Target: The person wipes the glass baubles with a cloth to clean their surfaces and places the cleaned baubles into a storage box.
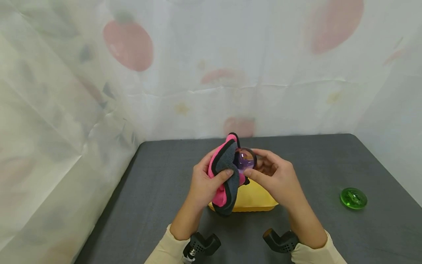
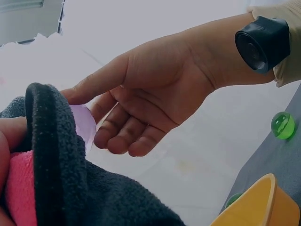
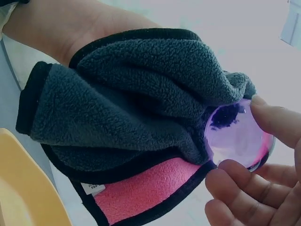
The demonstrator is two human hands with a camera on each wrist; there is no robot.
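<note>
The left hand [image 1: 204,183] holds a grey and pink fleece cloth [image 1: 225,176] bunched up, fingers curled round it, so the grey side presses against a clear purple disc [image 1: 244,160]. The right hand [image 1: 277,176] pinches that disc by its rim between thumb and fingertips [image 3: 235,181], leaving its face free for the cloth. Both hover above a yellow bowl [image 1: 255,200] on the dark surface [image 1: 158,190]; a green disc [image 1: 353,198] lies well apart to the right. The cloth covers much of the purple disc and the bowl's inside
</note>
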